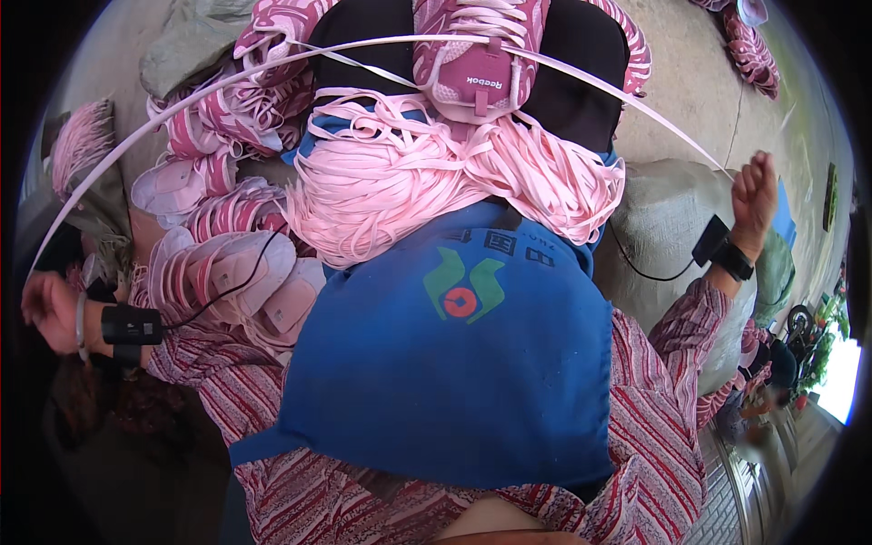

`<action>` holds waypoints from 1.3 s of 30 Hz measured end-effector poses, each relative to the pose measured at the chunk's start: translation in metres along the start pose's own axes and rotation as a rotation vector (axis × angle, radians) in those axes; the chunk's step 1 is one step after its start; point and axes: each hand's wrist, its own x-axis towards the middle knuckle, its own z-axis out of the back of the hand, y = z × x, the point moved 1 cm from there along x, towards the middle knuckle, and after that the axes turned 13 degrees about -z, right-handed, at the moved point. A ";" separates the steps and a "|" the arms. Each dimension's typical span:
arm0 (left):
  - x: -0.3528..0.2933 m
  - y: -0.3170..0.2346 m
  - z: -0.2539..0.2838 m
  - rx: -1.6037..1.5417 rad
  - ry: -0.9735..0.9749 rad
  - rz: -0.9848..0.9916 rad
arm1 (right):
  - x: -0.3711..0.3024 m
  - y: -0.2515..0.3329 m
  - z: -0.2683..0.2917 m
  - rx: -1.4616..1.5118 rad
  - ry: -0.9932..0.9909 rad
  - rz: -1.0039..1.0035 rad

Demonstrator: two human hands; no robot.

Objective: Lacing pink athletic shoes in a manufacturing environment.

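Observation:
A pink and magenta sports shoe (481, 77) rests between my knees, its heel toward me. One long pale pink shoelace (168, 113) runs across the shoe and stretches far out to both sides in a wide arc. At the far left my left hand (50, 312) is closed on one end of it. Raised at the right, my right hand (755, 204) is a fist around the other end. Two thick bundles of pink shoelaces, a left bundle (363, 191) and a right bundle (545, 177), lie on my lap over a blue apron (445, 381).
Pink shoes (222, 282) are heaped on the left, beside my leg. A grey-green sack (186, 50) lies beyond them, and a pale bulky sack (668, 218) stands at my right. More striped pink shoes (752, 54) sit far right. Black cables run from both wrist devices.

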 end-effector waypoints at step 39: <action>-0.186 0.409 -0.072 1.315 0.837 -0.030 | 0.032 -0.098 -0.268 -1.245 0.129 0.202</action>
